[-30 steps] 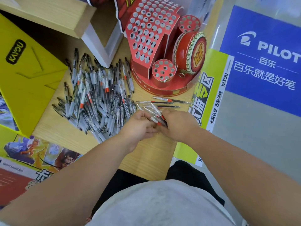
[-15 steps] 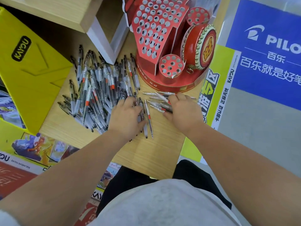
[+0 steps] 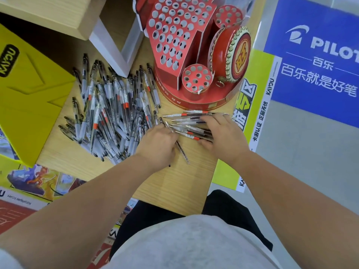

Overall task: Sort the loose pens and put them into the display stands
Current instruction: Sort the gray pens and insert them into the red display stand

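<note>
A large heap of loose clear pens (image 3: 108,113) with orange bands lies on the wooden tabletop (image 3: 174,183). To its right lies a small bunch of pens (image 3: 186,123), all pointing sideways. My right hand (image 3: 223,136) grips this bunch between thumb and fingers. My left hand (image 3: 157,144) is at the bunch's left ends, fingers bent down onto the pens; its fingertips are hidden. One pen (image 3: 182,152) sticks out from under it. Behind stands the red display stand (image 3: 174,32), its holes empty, with a small round holder (image 3: 196,78) in front.
A yellow KAYOU cardboard piece (image 3: 29,94) lies at the left. A white-and-wood shelf corner (image 3: 114,49) stands behind the heap. A red drum ornament (image 3: 231,55) is on the stand's right. A green banner (image 3: 250,117) and blue PILOT sign (image 3: 314,61) are at the right.
My hands went from working together at the table's front to reaching forward. The left hand moved from flat on the heap's edge to the bunch's left ends. The right hand stays over the bunch.
</note>
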Demonstrator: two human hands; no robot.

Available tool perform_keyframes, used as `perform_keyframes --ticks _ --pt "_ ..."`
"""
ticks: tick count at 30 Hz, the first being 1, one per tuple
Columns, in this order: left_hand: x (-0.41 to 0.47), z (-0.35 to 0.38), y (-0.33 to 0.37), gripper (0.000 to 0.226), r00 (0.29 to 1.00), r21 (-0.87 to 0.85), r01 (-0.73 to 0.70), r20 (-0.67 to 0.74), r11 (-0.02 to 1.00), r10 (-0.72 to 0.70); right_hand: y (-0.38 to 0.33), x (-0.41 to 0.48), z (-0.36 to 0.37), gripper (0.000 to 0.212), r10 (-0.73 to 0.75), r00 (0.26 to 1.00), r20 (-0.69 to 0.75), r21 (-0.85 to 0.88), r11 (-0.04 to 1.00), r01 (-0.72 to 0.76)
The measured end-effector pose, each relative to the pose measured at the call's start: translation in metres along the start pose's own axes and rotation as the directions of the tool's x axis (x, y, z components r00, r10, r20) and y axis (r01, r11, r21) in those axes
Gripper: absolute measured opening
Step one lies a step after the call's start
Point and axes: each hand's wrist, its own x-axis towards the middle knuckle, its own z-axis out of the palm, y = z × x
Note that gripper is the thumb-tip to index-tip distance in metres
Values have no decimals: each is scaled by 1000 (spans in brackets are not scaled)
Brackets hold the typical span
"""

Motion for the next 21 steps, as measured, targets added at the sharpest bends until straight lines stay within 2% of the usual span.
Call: perform_keyframes --ticks 4,8,15,21 --pt "5 2 2 14 998 1 34 -44 999 -34 8 7 0 57 -14 995 -103 -27 1000 12" --pt "17 1 10 15 994 -39 38 -101 999 -42 16 9 6 37 -28 984 -176 -25 999 24" --pt "37 -2 24 22 983 -122 83 -151 989 -101 25 5 12 25 2 950 -313 111 993 35" --pt "45 -6 29 28 968 -166 85 -221 982 -121 20 15 15 10 72 941 -330 189 982 -8"
